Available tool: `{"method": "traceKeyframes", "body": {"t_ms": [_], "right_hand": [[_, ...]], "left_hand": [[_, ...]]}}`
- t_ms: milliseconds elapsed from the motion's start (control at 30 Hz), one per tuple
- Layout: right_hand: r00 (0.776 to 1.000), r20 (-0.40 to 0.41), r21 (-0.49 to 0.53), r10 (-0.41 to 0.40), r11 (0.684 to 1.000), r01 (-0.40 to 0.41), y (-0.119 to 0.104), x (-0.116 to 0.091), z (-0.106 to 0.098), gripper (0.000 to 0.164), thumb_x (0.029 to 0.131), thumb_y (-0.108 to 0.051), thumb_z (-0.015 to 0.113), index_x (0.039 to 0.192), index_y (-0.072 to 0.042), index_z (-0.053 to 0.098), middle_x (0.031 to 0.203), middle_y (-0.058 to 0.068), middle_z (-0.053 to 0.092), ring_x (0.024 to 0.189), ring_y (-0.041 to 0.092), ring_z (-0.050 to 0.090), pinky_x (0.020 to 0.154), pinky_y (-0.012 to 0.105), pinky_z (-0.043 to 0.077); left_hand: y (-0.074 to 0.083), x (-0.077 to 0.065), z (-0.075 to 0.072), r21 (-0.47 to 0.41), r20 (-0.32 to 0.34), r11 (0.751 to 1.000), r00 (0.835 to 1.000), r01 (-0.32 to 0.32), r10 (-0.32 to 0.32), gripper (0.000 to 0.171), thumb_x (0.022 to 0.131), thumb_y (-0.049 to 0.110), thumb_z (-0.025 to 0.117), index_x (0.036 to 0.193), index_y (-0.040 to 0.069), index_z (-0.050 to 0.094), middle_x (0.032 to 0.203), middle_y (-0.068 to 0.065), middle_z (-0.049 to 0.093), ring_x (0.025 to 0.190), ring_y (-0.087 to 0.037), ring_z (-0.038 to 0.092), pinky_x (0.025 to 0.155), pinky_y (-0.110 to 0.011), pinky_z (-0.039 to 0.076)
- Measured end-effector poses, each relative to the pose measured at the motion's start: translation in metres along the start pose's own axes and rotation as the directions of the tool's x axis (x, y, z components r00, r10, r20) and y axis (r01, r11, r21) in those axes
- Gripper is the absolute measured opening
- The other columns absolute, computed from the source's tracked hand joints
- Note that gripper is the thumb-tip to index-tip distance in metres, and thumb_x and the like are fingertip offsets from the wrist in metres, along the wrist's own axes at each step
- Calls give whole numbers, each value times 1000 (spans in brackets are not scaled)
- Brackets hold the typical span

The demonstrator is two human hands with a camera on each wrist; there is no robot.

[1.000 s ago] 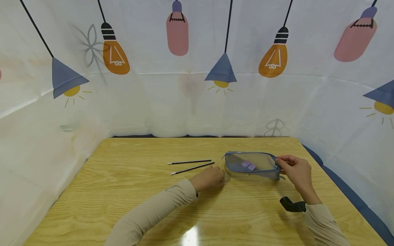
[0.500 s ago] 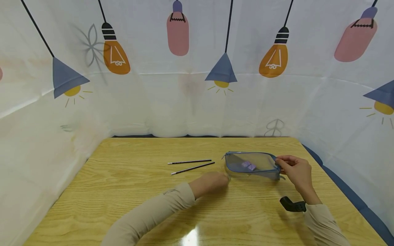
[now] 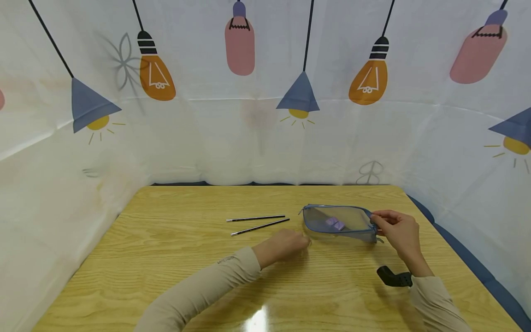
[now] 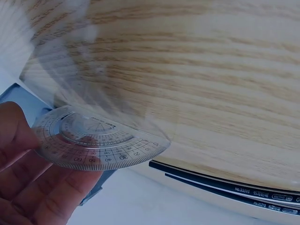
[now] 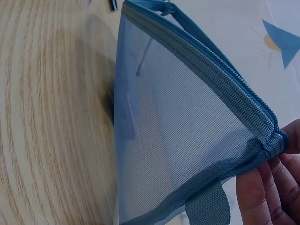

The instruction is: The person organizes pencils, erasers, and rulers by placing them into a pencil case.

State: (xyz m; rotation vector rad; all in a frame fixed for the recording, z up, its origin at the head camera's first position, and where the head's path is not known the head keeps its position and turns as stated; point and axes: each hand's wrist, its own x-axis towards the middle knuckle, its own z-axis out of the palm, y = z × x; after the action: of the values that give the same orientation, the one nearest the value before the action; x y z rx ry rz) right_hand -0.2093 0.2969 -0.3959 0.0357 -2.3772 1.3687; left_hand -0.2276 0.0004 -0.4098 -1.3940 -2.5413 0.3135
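Note:
My left hand (image 3: 286,244) pinches a clear plastic protractor (image 4: 103,145) between thumb and fingers, its flat edge turned away from the palm in the left wrist view. It is at the left end of a blue mesh zip pouch (image 3: 344,219). The pouch's zip side gapes, and two small purple blocks (image 3: 335,223) lie inside. My right hand (image 3: 401,233) grips the pouch's right corner by the zip end, seen close in the right wrist view beside a fabric tab (image 5: 210,206).
Two dark pencils (image 3: 255,218) lie side by side to the left of the pouch on the wooden table (image 3: 186,258). A white curtain printed with lamps (image 3: 207,138) stands behind the table. A black wrist mount (image 3: 394,277) sits on my right wrist.
My left hand has turned at the wrist and shifted slightly to the right, lifting the protractor up from the table. The right hand and the pouch stay in place.

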Motion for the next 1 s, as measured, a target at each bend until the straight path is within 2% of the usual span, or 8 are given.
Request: {"method": "traceKeyframes", "body": {"t_ms": [133,333,533,633,733,900,1000], "right_hand": [[1000,0,-4,11,1000,-11,0,-1,1,30,93,-19,68,103,9,69,79,6,70,64,8,65,58,29,56],[1000,-3,-13,21,1000,-22,-1,-2,2,30,93,-20,67,105,8,69,80,5,70,65,6,65,58,30,56],[1000,5,-5,3,1000,-3,-2,-3,3,30,93,-20,67,105,8,70,82,4,70,66,6,65,59,30,56],[1000,16,-1,-12,1000,12,-2,-4,4,30,93,-20,67,105,7,70,83,5,70,67,6,65,59,29,56],[999,32,-1,-27,1000,27,-2,-5,6,29,93,-19,67,106,7,70,84,6,70,68,7,65,59,28,56],[998,42,1,-44,999,44,-3,-5,8,28,94,-18,67,105,7,70,84,8,70,68,7,65,59,26,55],[998,49,6,-49,999,49,-3,-5,9,28,94,-18,66,105,7,69,84,8,70,69,7,65,59,26,55]], "left_hand": [[-2,-2,-2,9,-16,1000,999,30,-30,10,93,12,63,86,18,66,74,4,63,55,-7,53,43,-21,43],[-5,-3,-5,-44,8,996,997,75,-74,10,94,11,63,86,17,66,74,4,62,57,-6,52,44,-20,42],[-8,-7,-9,-58,-11,995,996,85,-85,5,92,12,66,93,16,68,80,3,65,60,-6,54,46,-18,41],[-10,-10,-10,-54,-58,996,995,73,-76,7,92,11,66,97,15,69,85,1,66,64,-7,58,48,-17,42],[-12,-12,-10,-42,-138,998,989,56,-61,10,90,10,67,99,14,69,88,0,66,71,-9,61,51,-17,44],[-16,-15,-7,-18,-269,1000,963,15,-19,8,88,8,70,95,12,68,86,-1,64,74,-12,61,56,-17,46],[-18,-16,-6,-23,-321,1000,947,-9,1,7,89,7,68,94,11,66,87,-1,63,73,-12,58,57,-17,44]]}}
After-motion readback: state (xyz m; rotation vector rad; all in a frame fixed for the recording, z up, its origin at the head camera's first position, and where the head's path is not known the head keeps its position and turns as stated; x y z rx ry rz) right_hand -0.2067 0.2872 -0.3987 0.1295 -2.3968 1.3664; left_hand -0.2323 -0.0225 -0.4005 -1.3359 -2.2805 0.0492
